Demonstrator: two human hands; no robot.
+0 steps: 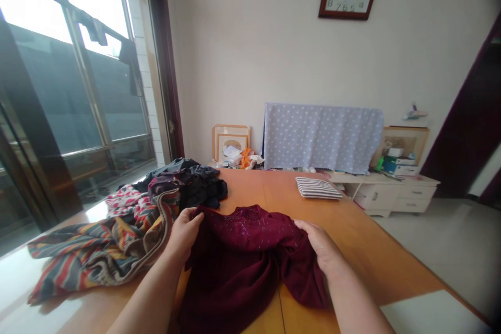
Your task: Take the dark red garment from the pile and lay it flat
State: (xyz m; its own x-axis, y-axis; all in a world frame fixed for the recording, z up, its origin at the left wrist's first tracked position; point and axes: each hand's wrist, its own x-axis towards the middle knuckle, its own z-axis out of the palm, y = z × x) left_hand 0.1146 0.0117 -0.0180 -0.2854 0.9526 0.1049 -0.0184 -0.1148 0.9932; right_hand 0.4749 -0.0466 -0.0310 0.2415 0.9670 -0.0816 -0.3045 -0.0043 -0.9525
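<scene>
- Table (376, 250): wooden, bearing all the clothes.
- Striped cloth (97, 250): heaped left of the maroon top, with a dark pile (191, 180) behind it.
- Maroon top (242, 255): spread at the table's near edge, hanging over it.
- Striped cushion (318, 188): beyond the top, to the right.
- Left hand (186, 229): pinching the top's left shoulder.
- Right hand (319, 245): gripping the top's right side.
</scene>
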